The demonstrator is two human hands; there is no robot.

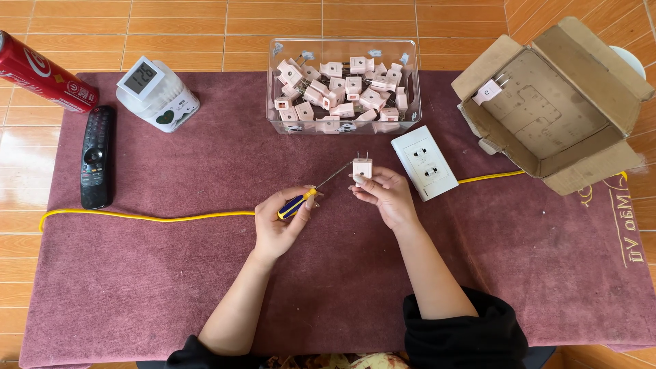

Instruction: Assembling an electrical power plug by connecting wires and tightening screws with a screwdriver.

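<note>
My left hand [279, 217] grips a screwdriver [309, 193] with a blue and yellow handle; its thin shaft points up and right toward a pale pink two-pin plug [362, 167]. My right hand [387, 195] holds that plug upright, pins up, just above the maroon mat [171, 273]. The screwdriver tip reaches the plug's left side. A clear plastic bin [345, 125] with several more pink plugs stands just beyond my hands. A white double wall socket [424, 162] lies right of the held plug.
An open cardboard box [553, 109] with one pink plug [489, 89] inside sits at the right. A yellow cable [137, 217] runs across the mat. A black remote [97, 157], a white clock box [156, 92] and a red can [41, 72] lie at the left.
</note>
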